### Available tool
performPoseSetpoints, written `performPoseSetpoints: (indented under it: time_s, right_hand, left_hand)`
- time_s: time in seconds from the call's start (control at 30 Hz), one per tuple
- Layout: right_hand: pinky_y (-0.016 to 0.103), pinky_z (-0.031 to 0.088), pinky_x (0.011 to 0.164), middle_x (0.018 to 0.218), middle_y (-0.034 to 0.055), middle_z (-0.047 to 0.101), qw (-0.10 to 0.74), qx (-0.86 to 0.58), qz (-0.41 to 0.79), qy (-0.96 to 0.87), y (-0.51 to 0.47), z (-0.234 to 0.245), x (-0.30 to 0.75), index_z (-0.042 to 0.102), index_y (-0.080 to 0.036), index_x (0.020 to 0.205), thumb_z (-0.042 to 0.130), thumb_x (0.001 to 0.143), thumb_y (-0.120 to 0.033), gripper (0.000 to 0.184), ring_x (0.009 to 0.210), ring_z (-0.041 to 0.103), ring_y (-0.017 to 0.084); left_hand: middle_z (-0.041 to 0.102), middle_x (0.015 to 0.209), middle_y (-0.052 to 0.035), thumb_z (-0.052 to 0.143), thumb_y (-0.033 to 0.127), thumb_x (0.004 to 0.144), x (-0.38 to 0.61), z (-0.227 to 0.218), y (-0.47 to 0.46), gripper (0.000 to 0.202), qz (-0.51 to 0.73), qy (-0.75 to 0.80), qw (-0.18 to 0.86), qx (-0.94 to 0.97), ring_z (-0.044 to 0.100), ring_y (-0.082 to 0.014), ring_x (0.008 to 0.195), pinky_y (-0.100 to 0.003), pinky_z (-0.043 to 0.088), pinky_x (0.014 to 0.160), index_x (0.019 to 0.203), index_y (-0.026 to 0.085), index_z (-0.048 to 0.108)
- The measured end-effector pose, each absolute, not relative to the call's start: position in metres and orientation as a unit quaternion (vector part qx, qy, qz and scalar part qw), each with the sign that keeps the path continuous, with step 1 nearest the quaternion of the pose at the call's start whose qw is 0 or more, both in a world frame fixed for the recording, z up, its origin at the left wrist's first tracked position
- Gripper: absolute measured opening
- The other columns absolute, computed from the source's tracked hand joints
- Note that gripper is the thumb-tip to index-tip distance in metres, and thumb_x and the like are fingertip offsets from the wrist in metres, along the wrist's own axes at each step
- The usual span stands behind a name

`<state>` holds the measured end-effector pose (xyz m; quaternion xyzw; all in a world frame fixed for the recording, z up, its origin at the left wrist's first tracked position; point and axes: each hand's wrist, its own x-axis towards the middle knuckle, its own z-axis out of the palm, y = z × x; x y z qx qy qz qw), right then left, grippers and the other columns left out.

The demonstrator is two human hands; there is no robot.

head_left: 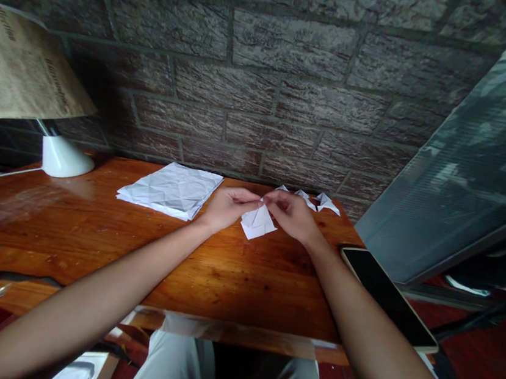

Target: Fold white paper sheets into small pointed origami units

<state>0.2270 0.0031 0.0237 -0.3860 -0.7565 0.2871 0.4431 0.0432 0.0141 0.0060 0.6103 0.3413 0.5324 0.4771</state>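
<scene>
A small piece of folded white paper (258,223) hangs between my two hands, just over the wooden table. Its top point is pinched by the fingertips of my left hand (231,204) and my right hand (293,212), which meet there. Creases run down the paper, and its lower end flares into a wider flap. Left of my hands lies a stack of creased white sheets (172,189). Behind my right hand stand a few small folded paper pieces (327,203), partly hidden by that hand.
A lamp with a white base (64,157) and printed shade stands at the left of the wooden table (241,286). A tablet-like device with a black screen (390,295) lies along the right edge. A brick wall (287,98) rises behind the table.
</scene>
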Motion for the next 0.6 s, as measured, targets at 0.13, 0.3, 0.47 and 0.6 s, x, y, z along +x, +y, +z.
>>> performPoseSetpoints:
  time_s: [0.13, 0.3, 0.47, 0.6]
  right_hand:
    - [0.025, 0.045, 0.056, 0.075, 0.0038, 0.069, 0.443, -0.384, 0.263, -0.766, 0.0024, 0.0245, 0.2283, 0.068, -0.016, 0.089, 0.058, 0.089, -0.039, 0.025, 0.061, 0.058, 0.013]
    - [0.024, 0.044, 0.057, 0.074, 0.0027, 0.068, 0.426, -0.374, 0.223, -0.793, -0.0002, 0.0267, 0.2304, 0.067, -0.017, 0.088, 0.057, 0.090, -0.037, 0.022, 0.061, 0.057, 0.013]
    - [0.024, 0.044, 0.058, 0.070, 0.0009, 0.067, 0.421, -0.370, 0.194, -0.805, -0.0014, 0.0294, 0.2312, 0.065, -0.018, 0.085, 0.058, 0.086, -0.029, 0.013, 0.059, 0.056, 0.012]
    - [0.024, 0.044, 0.060, 0.070, 0.0009, 0.067, 0.414, -0.376, 0.173, -0.811, -0.0016, 0.0301, 0.2307, 0.064, -0.018, 0.083, 0.058, 0.081, -0.023, 0.007, 0.060, 0.058, 0.012]
  left_hand:
    - [0.080, 0.090, -0.0086, 0.089, 0.044, 0.059, 0.0420, 0.0070, 0.0142, 0.039, 0.528, 0.338, 0.490, 0.606, 0.073, -0.0217, 0.081, -0.036, 0.056, 0.082, 0.082, 0.015, 0.079]
    - [0.080, 0.088, -0.0087, 0.090, 0.042, 0.057, 0.0393, 0.0078, 0.0142, 0.037, 0.514, 0.342, 0.497, 0.609, 0.073, -0.0226, 0.080, -0.036, 0.056, 0.082, 0.081, 0.016, 0.080]
    - [0.080, 0.089, -0.0087, 0.091, 0.042, 0.056, 0.0381, 0.0075, 0.0143, 0.038, 0.502, 0.334, 0.508, 0.615, 0.073, -0.0237, 0.083, -0.037, 0.055, 0.084, 0.083, 0.017, 0.080]
    - [0.080, 0.089, -0.0087, 0.091, 0.043, 0.055, 0.0393, 0.0063, 0.0154, 0.040, 0.497, 0.339, 0.514, 0.612, 0.073, -0.0235, 0.082, -0.037, 0.055, 0.084, 0.082, 0.016, 0.080]
